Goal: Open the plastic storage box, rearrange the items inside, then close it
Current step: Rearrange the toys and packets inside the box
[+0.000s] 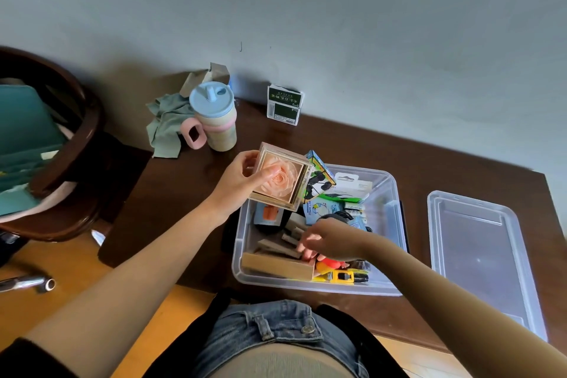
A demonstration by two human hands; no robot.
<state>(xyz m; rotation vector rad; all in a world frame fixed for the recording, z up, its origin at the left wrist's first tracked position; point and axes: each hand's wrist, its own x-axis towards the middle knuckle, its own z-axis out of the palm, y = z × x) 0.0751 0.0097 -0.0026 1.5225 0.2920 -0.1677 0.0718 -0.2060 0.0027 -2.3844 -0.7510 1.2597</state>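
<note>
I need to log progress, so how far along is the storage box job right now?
Done: the storage box is open, its lid lying on the table to its right. In hand: the left hand holds the rose display box above the box's far left corner, while the right hand reaches among the items inside, by the wooden block. Left: finish rearranging, then put the lid back on.

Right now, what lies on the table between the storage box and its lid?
Nothing: in the head view, only bare dark tabletop separates the open box from the lid, which lies flat to its right.
</note>
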